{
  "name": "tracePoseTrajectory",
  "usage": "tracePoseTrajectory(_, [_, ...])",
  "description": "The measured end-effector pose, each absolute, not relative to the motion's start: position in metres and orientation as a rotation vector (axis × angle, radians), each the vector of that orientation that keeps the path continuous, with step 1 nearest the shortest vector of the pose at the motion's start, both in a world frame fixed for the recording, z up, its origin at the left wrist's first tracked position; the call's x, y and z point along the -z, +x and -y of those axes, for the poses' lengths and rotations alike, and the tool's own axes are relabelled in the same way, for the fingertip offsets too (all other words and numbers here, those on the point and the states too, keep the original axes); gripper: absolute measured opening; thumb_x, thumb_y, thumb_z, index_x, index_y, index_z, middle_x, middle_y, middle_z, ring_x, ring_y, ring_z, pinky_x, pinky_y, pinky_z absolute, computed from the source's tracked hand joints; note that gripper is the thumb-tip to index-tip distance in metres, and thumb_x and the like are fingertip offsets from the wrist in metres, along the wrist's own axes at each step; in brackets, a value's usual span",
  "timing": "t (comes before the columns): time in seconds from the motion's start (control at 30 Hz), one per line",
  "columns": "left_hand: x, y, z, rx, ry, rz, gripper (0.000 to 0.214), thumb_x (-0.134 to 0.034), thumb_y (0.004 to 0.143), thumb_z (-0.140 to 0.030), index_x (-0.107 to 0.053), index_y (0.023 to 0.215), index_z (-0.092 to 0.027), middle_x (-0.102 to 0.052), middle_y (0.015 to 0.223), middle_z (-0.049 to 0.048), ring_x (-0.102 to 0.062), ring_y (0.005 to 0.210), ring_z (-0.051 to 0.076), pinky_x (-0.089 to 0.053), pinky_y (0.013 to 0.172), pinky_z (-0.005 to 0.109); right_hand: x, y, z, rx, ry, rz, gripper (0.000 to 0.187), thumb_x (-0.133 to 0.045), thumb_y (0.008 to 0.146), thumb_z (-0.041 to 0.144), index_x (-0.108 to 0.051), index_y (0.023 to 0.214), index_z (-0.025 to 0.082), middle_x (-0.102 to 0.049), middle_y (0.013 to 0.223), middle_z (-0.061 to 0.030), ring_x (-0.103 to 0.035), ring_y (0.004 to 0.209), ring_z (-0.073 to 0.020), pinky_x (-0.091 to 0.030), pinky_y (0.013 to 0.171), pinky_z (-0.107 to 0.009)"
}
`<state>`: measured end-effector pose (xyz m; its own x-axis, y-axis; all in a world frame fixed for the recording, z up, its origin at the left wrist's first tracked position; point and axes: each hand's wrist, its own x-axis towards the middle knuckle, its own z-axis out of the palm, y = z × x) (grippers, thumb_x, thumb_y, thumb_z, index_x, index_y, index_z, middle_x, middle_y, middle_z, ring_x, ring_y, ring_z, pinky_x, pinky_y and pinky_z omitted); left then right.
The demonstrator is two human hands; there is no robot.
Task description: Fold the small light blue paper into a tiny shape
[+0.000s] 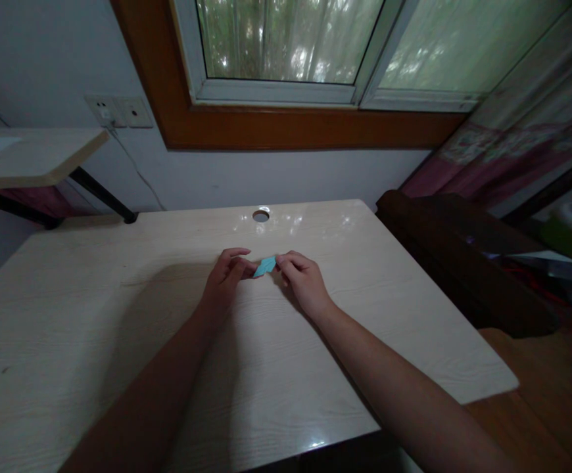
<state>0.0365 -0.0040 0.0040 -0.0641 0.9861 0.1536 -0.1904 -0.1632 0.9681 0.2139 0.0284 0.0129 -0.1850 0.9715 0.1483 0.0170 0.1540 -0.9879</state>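
Observation:
A small folded piece of turquoise paper point(265, 265) is held just above the pale wooden desk, between my two hands. My right hand point(303, 276) pinches its right end between thumb and fingers. At the paper's left corner is my left hand point(227, 272), its index finger stretched out and its thumb apart from the paper. The lower fingertips of that hand reach the corner and seem to touch it; their exact contact is too small to tell.
The desk point(177, 381) has a round cable hole point(261, 215) near its back edge. At the left, a raised shelf point(34, 157) stands on black legs. Wall sockets point(118, 112) with a white cord and a window point(290, 46) are behind. Dark wooden furniture point(438, 256) stands at the right.

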Motion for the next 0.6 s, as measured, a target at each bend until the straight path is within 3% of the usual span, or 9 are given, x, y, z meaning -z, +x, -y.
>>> tracePoseTrajectory(0.2, [-0.0069,0.0373,0.0024,-1.357,1.153,-1.059,0.034,-0.071,0.081,-0.047,-0.065,0.088,-0.014,-0.070,0.086,0.0035,-0.070,0.080,0.017,-0.059,0.081,0.035,-0.0121,0.2147,-0.0291,-1.190,-1.028,1.452,0.030,-0.062,0.087,0.044,-0.069,0.073,0.018,-0.057,0.071,-0.0004,-0.046,0.055,-0.0116,-0.037,0.053,-0.027])
tracePoseTrajectory(0.6, [-0.0053,0.0350,0.0036,-1.201,1.326,-1.134,0.027,-0.069,0.082,-0.043,-0.069,0.075,-0.017,-0.072,0.070,0.0037,-0.068,0.066,0.016,-0.057,0.068,0.029,-0.0080,0.2162,-0.0298,-1.221,-1.010,1.528,0.030,-0.067,0.083,0.049,-0.069,0.077,0.019,-0.055,0.069,0.0007,-0.048,0.059,-0.0126,-0.038,0.056,-0.026])
